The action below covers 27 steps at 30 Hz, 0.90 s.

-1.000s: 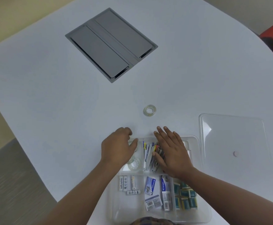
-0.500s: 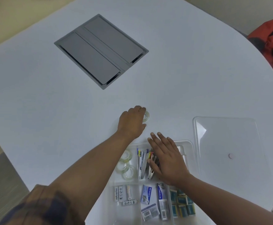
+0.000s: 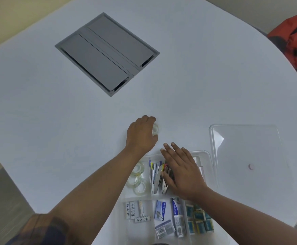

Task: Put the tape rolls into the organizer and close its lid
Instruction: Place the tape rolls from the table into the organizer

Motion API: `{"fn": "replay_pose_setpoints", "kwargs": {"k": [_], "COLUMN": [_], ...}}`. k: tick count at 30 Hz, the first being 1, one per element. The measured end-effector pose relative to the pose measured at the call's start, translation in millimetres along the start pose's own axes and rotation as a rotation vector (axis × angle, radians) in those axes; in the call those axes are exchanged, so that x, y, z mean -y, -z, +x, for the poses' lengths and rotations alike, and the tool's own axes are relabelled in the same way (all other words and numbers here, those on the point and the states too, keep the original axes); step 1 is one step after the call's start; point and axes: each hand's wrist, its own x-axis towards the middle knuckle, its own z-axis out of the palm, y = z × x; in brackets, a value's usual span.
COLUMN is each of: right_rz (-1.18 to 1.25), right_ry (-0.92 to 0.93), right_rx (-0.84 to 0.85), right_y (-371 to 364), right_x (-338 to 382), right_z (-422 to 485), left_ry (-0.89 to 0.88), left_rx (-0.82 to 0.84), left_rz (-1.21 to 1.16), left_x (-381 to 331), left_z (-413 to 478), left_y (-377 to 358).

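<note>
A clear tape roll [image 3: 156, 129] sits on the white table just beyond the organizer, and my left hand [image 3: 141, 134] has its fingers and thumb closed around it. The clear plastic organizer [image 3: 206, 156] lies open at the near edge. Three more clear tape rolls [image 3: 138, 179] lie in its left rear compartment. My right hand [image 3: 181, 169] rests flat, fingers apart, on the pens and clips in the middle compartment. The clear lid [image 3: 246, 156] lies flat on the table to the right of the organizer.
A grey cable hatch [image 3: 107, 53] is set into the table [image 3: 38, 103] at the far side. Batteries [image 3: 135, 212], small boxes and blue packets fill the organizer's near compartments. A red and black bag [image 3: 296, 43] sits past the right edge.
My left hand left the organizer's tape compartment, reached forward to the loose roll and closed on it. The right hand stayed on the organizer.
</note>
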Motion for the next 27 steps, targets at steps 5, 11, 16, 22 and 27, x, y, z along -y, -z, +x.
{"fn": "replay_pose_setpoints", "kwargs": {"k": [5,11,16,22,27], "right_rz": [-0.032,-0.087,-0.147,-0.223,-0.261], "right_ry": [-0.003,-0.017,-0.058,-0.047,-0.058], "right_rx": [0.011,0.094,0.130,0.159,0.176], "right_y": [4.8,15.0,17.8,18.5,15.1], "right_x": [0.9,6.2,13.6,13.7,12.4], "right_z": [1.4,-0.7,0.2,-5.9,-10.4], "left_ry": [0.107,0.278,0.338,0.307,0.408], "left_rx": [-0.087,-0.214,-0.173,-0.151,0.032], "left_rz": [-0.169,-0.230,-0.229,-0.126,-0.044], "left_x": [6.5,16.6,4.3,3.7,6.6], "left_z": [-60.4,-143.6,-143.4,-111.3,-84.1], "left_y": [19.2,25.1,19.0,27.3,31.1]}}
